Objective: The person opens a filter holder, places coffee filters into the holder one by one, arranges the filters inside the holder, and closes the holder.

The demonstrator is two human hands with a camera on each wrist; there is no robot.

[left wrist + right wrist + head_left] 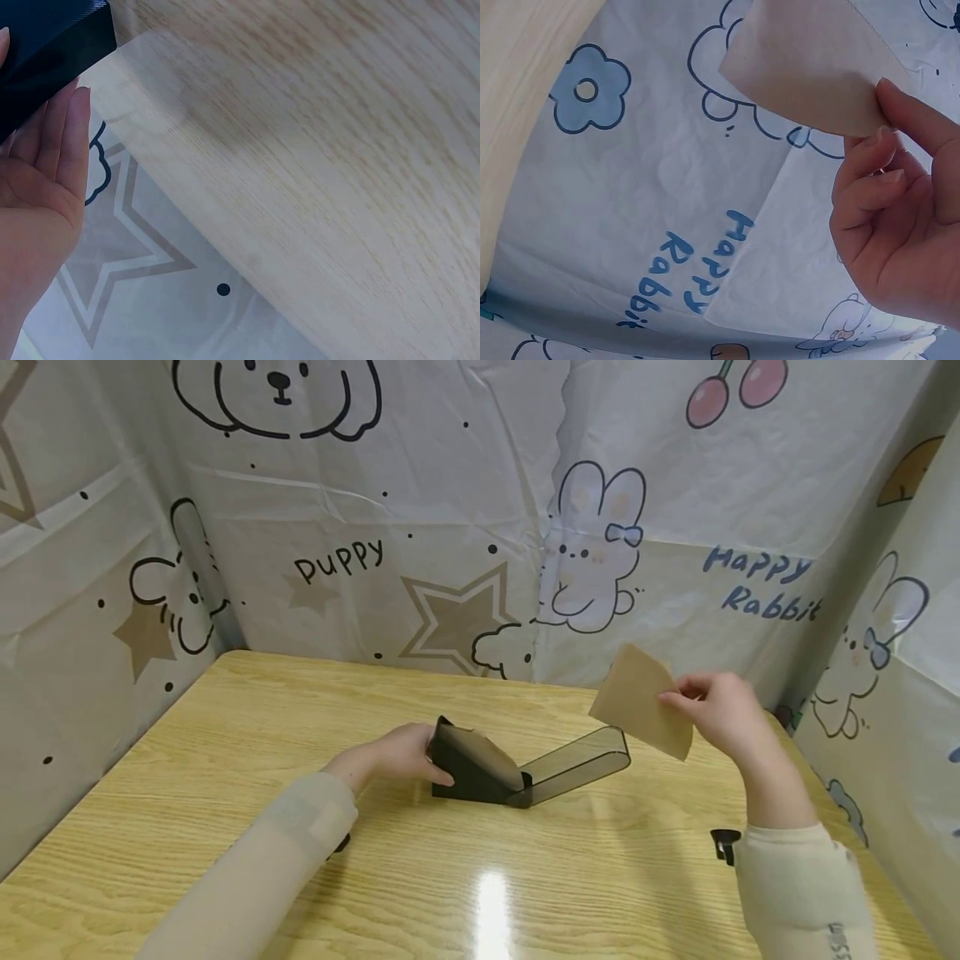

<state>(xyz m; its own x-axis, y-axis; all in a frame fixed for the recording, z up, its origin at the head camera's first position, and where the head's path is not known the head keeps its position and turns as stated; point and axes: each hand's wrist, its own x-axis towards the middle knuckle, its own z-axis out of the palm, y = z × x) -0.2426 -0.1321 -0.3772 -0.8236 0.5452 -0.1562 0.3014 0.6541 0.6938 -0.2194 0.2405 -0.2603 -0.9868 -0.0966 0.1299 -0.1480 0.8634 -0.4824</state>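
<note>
My left hand (401, 752) grips the left end of a black filter holder (472, 777) on the table, thumb on its near side. In the left wrist view its fingers lie along the underside of the black holder (52, 60). Brown paper filters (483, 752) show in the holder's open top. Its clear smoky lid (581, 764) is swung open to the right. My right hand (720, 710) pinches a brown paper coffee filter (641, 697) by one edge between thumb and fingers, raised above and right of the lid. The right wrist view shows this filter (810, 67) fanned out flat.
The wooden table (225, 735) ends at a back wall hung with printed cloth (450, 485); more cloth hangs on both sides. Small black parts show beside the right sleeve (802, 877) and the left sleeve (277, 852).
</note>
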